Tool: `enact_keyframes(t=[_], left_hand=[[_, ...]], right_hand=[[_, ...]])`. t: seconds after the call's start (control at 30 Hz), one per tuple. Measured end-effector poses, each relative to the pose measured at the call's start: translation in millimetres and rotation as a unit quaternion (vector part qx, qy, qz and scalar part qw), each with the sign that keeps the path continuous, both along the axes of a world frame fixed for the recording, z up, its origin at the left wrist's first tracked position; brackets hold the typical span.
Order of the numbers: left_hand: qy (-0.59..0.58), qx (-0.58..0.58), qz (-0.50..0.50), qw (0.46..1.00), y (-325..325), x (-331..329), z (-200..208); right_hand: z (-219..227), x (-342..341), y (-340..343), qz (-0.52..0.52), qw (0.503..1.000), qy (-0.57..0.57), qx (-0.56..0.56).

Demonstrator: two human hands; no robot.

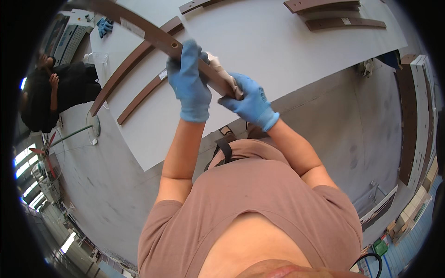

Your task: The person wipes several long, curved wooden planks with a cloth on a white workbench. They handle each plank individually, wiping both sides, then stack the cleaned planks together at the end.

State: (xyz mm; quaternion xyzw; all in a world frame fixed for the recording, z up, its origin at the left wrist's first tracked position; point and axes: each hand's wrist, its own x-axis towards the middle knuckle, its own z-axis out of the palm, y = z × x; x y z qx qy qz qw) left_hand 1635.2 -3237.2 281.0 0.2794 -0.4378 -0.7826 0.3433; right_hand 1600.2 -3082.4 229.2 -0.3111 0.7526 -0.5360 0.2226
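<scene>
Both my hands wear blue work gloves. A long brown wooden rail (153, 38) with a round hole and a pale label slants above the table, running from the top left down to my hands. My left hand (189, 83) is wrapped round the rail just below its hole. At the rail's lower end, my right hand (250, 99) is closed on a whitish cloth (219, 67), which lies along the rail's edge. Part of the cloth is hidden behind the rail and my fingers. Under the rail, curved brown wooden strips (139, 99) lie on the white table (259, 55).
More curved brown strips (345, 23) lie at the table's far right. A pair of blue gloves (104, 27) rests at the far left. Beyond the left edge are a person in black (60, 92) and a standing fan (46, 151). Stacked boards (412, 120) stand at the right.
</scene>
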Motion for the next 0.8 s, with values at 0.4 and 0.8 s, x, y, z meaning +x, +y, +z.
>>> enact_keyframes(t=[0.4,0.8], left_hand=[[0.233,0.206,-0.119,0.943,-193,118,-84],[0.157,0.254,0.086,0.950,-139,144,-150]], right_hand=[[-14,-119,-1,0.296,0.918,-0.176,0.197],[-52,15,-112,-0.033,0.943,0.329,-0.049]])
